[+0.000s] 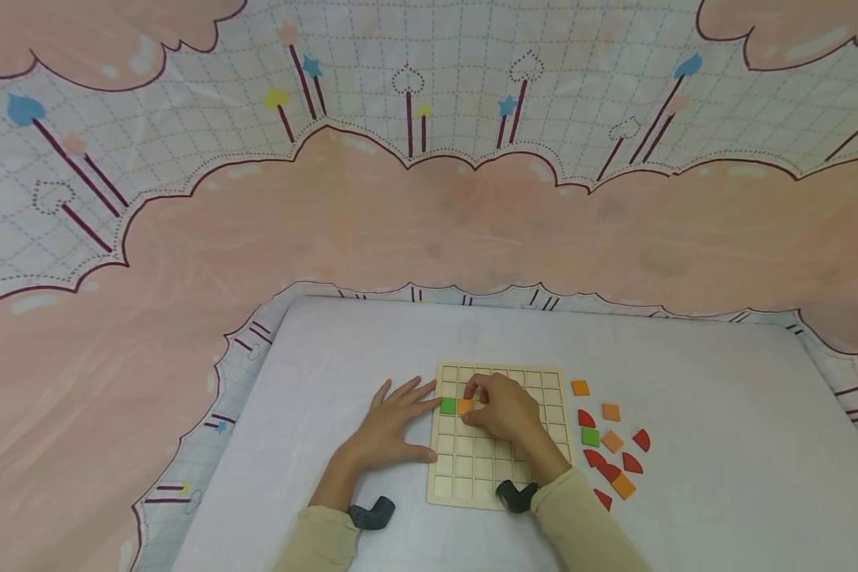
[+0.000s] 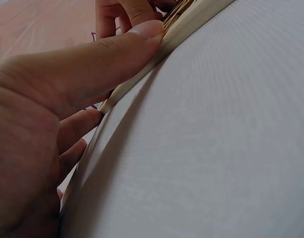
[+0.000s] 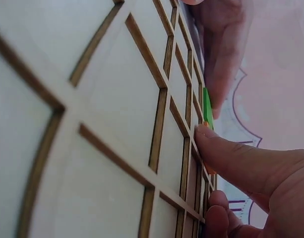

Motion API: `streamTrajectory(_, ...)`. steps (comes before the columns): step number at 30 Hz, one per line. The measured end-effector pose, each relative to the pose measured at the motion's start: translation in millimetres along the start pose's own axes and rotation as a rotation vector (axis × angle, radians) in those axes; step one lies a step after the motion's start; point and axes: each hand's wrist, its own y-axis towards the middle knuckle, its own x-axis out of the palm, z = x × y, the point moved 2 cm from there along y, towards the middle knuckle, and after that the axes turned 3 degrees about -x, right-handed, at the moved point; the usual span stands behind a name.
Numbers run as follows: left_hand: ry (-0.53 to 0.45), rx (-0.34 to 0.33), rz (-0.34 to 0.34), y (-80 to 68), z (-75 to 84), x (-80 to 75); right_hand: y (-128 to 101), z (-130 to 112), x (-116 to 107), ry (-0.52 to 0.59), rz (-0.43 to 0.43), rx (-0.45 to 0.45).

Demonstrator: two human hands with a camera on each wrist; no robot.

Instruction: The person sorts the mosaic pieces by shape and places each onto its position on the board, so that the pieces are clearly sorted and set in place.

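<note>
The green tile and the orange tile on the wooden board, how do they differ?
The green tile lies untouched in its cell at the left edge of the board; the orange tile is under the fingers of the right hand. The green tile shows whole; the orange tile is partly covered. Only the green tile lies near the fingertips of the left hand, which rests flat on the board's edge. Both are small squares, side by side in one row.
</note>
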Motion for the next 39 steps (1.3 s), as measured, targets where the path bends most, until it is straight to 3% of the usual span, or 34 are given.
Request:
streamTrajectory(13,-0.009,0.009,0.008,-0.6,-2.1,-1.0,6,12,-3,0.117,0.001,0.029)
streamTrajectory(27,-0.027,0.01,0.007,-1.3,-1.5,-2.0,6,14,-1,0.131,0.024,0.085)
streamTrajectory(35,-0.02,-0.007,-0.002,-0.8,0.0,-1.2,0,26,-10,0.244,-0.057,-0.047)
streamTrajectory(39,-0.016,-0.015,0.011,0.5,0.1,-1.5,-7,44,-28,0.336,-0.098,-0.093)
